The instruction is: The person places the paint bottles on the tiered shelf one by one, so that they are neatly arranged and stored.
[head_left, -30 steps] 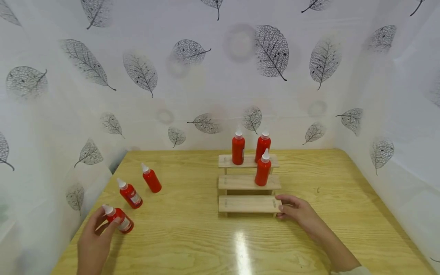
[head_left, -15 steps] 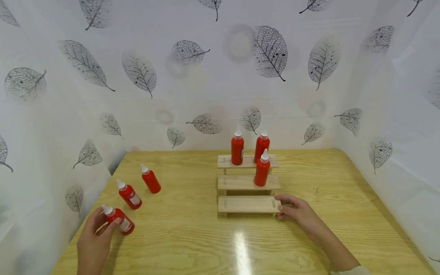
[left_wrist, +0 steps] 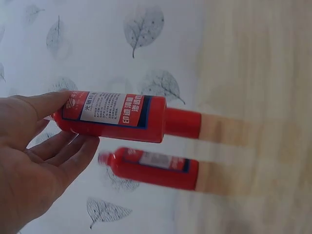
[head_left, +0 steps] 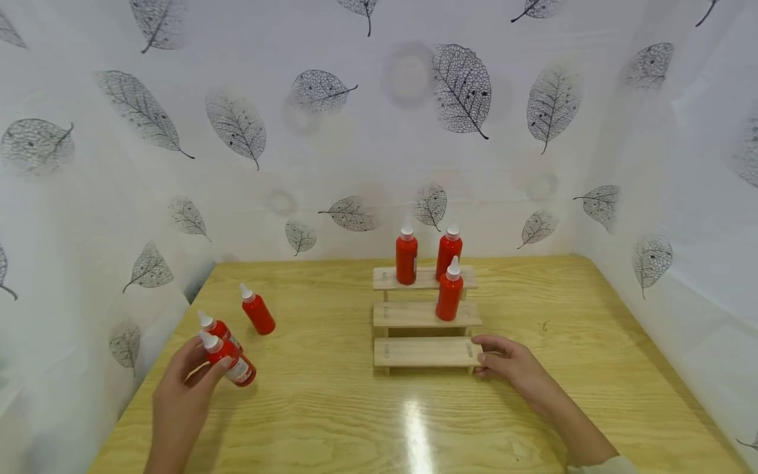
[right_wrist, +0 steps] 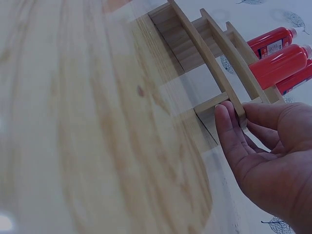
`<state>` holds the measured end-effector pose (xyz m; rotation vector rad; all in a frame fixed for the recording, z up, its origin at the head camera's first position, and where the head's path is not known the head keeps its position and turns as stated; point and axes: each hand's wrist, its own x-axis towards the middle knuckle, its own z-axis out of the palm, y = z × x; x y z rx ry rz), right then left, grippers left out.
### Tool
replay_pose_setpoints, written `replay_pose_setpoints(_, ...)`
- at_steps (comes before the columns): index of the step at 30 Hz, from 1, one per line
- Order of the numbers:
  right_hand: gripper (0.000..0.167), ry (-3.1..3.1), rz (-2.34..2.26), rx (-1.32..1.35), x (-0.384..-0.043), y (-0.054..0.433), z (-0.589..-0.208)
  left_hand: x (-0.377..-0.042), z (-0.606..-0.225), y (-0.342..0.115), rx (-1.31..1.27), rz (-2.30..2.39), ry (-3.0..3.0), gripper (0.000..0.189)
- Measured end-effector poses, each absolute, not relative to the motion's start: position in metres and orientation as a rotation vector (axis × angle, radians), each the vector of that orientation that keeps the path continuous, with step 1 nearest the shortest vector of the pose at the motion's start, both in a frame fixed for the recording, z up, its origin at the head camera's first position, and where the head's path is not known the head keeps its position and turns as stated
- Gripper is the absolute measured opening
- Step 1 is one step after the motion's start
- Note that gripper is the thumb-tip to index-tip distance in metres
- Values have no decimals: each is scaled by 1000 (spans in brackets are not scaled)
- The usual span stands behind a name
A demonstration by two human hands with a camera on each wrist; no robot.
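Observation:
My left hand pinches a red squeeze bottle with a white pointed cap, thumb on one side and fingers on the other. Its printed label faces the left wrist camera. Behind it, a second red bottle is partly covered by the held one, and a third stands farther back. At the right, my right hand grips the end of the lowest step of a three-tier wooden rack, thumb on top and fingers underneath. Upright on the rack are red bottles: two on the top tier, one on the middle.
The rack stands on a wood-grain table. A white leaf-print curtain hangs behind the table and along both sides. Bare tabletop lies between the left bottles and the rack.
My left hand has shifted right and slightly up with the bottle, which now overlaps the second one in the head view. The right hand keeps its grip on the rack.

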<state>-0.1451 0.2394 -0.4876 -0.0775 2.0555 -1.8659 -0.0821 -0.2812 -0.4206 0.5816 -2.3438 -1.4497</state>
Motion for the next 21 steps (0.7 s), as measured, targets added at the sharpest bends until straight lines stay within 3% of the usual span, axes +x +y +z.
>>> replay_pose_setpoints(21, 54, 2058, -1871, -88, -146, 239, -488, -118, -388, -226, 71, -1430, -2560, 63)
